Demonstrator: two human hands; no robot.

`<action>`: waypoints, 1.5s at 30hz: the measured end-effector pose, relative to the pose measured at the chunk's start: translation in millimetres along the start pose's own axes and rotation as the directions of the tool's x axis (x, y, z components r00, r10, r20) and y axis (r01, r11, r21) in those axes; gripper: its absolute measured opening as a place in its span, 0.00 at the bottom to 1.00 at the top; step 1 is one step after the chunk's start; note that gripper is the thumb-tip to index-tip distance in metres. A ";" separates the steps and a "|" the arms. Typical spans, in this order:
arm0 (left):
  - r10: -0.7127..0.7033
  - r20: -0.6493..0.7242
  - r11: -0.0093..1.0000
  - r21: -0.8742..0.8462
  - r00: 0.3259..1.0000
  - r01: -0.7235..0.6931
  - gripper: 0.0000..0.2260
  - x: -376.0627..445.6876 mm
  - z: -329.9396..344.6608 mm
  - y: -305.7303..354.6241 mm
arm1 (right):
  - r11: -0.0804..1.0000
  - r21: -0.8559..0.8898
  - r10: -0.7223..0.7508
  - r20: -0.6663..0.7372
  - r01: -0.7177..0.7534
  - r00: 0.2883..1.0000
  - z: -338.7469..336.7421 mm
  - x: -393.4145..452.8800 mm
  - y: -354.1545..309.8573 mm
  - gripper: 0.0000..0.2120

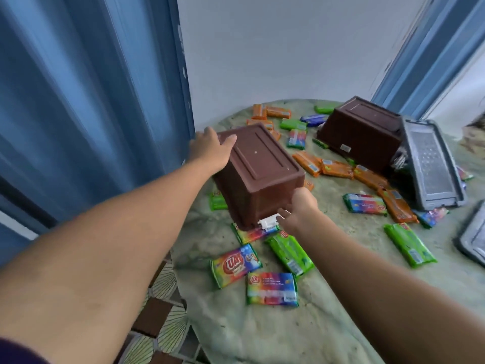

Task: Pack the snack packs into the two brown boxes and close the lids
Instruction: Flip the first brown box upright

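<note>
A brown box (258,168) lies upside down near the table's left edge, its ribbed base facing up. My left hand (211,151) grips its far left corner. My right hand (299,210) holds its near right corner beside a white latch (267,222). A second brown box (363,132) rests upside down and tilted at the back right. Snack packs lie scattered all around: orange ones (336,169), green ones (408,244) and rainbow-coloured ones (271,288). Some packs are partly under the near box.
A grey lid (430,166) leans against the far box. Another grey lid (472,243) pokes in at the right edge. The round table (262,337) has a greenish cloth. Blue curtains hang at the left and back right. Tiled floor shows below the table's left edge.
</note>
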State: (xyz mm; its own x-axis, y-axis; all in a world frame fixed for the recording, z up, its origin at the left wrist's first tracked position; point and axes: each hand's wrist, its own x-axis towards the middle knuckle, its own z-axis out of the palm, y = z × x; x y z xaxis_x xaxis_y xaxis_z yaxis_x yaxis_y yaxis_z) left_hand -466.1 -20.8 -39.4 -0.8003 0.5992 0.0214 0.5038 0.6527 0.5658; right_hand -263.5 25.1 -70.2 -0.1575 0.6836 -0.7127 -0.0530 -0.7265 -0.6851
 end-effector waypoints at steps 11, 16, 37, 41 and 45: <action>0.055 0.306 0.995 0.060 0.951 -0.077 0.40 77.3 13.3 -0.9 | 0.998 0.065 0.001 -0.092 0.005 0.996 25.7 -3.8 -1.1 0.15; 0.000 0.311 0.999 0.043 0.951 -0.014 0.42 83.9 15.4 -11.7 | 0.990 0.138 -0.016 -0.127 0.034 0.992 31.7 9.2 5.5 0.18; 0.240 -0.103 0.755 -0.606 0.965 -0.252 0.26 -97.3 0.4 42.2 | 0.929 0.284 -0.247 0.002 0.237 0.969 -129.4 15.1 -64.6 0.13; 0.159 -0.031 0.470 -0.877 0.987 -0.103 0.16 -148.9 15.8 72.4 | 0.946 0.257 -0.233 0.123 0.196 0.965 -180.9 26.0 -84.2 0.19; 0.043 -0.019 0.443 -0.896 0.999 -0.037 0.19 -200.9 36.1 94.3 | 0.970 0.211 -0.178 0.269 0.122 0.947 -241.7 39.9 -92.8 0.28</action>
State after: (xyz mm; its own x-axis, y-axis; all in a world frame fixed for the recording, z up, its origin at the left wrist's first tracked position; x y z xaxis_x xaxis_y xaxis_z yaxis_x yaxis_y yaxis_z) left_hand -246.1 -62.9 -20.1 -0.7838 0.6179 0.0618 -0.0391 -0.1484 0.9882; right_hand -26.5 136.7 -71.5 -0.4045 0.7574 -0.5125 -0.2792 -0.6359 -0.7195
